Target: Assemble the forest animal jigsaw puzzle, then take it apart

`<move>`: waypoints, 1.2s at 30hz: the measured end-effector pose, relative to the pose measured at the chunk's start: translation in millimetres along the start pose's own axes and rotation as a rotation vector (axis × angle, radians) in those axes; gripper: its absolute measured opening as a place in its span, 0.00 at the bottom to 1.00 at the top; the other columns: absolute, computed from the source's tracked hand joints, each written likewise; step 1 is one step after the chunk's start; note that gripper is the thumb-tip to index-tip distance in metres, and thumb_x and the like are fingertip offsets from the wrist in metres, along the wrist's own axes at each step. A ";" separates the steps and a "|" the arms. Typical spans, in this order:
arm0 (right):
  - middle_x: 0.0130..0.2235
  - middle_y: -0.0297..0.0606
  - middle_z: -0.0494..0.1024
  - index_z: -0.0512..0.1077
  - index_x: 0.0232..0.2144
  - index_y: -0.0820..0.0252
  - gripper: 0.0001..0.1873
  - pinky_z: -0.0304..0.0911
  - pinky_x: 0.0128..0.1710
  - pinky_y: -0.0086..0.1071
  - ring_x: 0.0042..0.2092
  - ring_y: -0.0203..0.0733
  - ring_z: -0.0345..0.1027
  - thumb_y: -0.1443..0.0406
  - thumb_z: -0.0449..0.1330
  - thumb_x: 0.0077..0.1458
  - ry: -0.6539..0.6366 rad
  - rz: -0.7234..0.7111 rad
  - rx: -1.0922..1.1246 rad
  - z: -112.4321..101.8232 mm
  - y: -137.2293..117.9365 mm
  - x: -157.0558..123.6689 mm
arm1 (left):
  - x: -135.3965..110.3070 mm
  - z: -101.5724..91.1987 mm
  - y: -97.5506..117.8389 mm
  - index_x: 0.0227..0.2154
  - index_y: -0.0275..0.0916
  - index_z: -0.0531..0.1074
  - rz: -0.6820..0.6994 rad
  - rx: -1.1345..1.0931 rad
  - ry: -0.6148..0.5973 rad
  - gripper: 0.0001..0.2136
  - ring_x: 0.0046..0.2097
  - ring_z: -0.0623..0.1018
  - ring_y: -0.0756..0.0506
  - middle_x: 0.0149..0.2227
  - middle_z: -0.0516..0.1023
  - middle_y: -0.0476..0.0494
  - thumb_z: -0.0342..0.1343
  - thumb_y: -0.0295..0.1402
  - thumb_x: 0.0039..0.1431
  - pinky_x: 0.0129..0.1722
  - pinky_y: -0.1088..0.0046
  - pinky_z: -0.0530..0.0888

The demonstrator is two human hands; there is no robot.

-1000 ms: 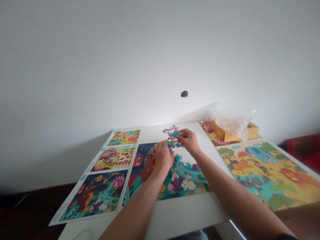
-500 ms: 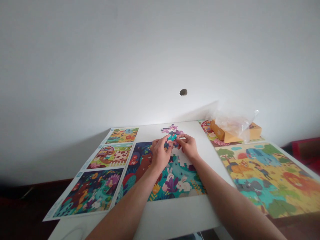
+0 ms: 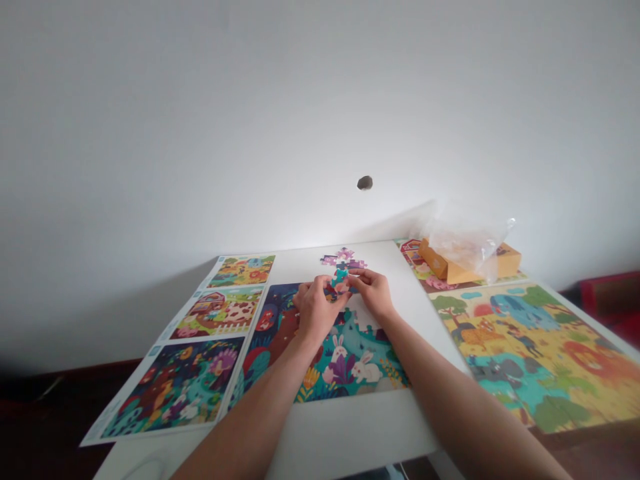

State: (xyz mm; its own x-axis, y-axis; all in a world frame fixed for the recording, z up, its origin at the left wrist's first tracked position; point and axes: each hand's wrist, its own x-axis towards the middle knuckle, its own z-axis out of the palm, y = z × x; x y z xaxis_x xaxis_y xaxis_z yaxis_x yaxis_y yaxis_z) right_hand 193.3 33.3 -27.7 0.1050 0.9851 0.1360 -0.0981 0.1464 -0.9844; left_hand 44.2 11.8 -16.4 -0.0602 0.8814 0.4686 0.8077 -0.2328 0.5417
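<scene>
A partly built jigsaw with rabbits on teal and dark blue lies in the middle of the white table. My left hand and my right hand meet at its far edge, fingers pinched together on a small teal puzzle piece between them. Just beyond the fingertips lies a small cluster of pink and purple loose pieces.
A reference sheet with three pictures lies left of the jigsaw. A finished savanna puzzle covers the right side. Behind it stand an orange box and a clear plastic bag. A white wall rises behind the table.
Both hands have drawn closer together and shifted slightly toward me over the jigsaw's far edge, still pinching the teal piece. The view has drifted a little.
</scene>
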 end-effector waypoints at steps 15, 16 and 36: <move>0.32 0.35 0.76 0.76 0.44 0.60 0.16 0.66 0.34 0.31 0.33 0.38 0.69 0.61 0.62 0.53 0.009 -0.215 -0.086 1.2 -4.2 -2.8 | -0.2 0.1 1.9 0.45 0.42 0.69 0.056 -0.064 0.078 0.21 0.45 0.76 0.40 0.37 0.79 0.46 0.68 0.34 0.47 0.48 0.61 0.68; 0.32 0.35 0.77 0.75 0.44 0.60 0.16 0.66 0.34 0.31 0.33 0.38 0.69 0.60 0.62 0.53 0.015 -0.214 -0.070 1.4 -4.1 -2.6 | -0.4 0.3 2.2 0.45 0.42 0.69 0.062 -0.075 0.087 0.21 0.45 0.76 0.41 0.37 0.79 0.46 0.67 0.33 0.47 0.48 0.62 0.68; 0.33 0.38 0.82 0.74 0.44 0.60 0.17 0.68 0.42 0.38 0.36 0.44 0.75 0.58 0.62 0.54 0.026 -0.192 -0.044 2.9 -8.8 -5.7 | -2.5 0.4 3.5 0.43 0.42 0.69 0.072 -0.102 0.086 0.15 0.44 0.77 0.42 0.35 0.79 0.48 0.64 0.33 0.53 0.48 0.64 0.68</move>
State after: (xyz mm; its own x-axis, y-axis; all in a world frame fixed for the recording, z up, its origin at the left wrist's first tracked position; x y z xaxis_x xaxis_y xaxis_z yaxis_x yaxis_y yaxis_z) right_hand 190.7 26.7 -19.5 0.1437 0.9368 0.3190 -0.0307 0.3264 -0.9447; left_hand 47.5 8.9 -15.9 -0.0578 0.8235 0.5643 0.7482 -0.3385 0.5706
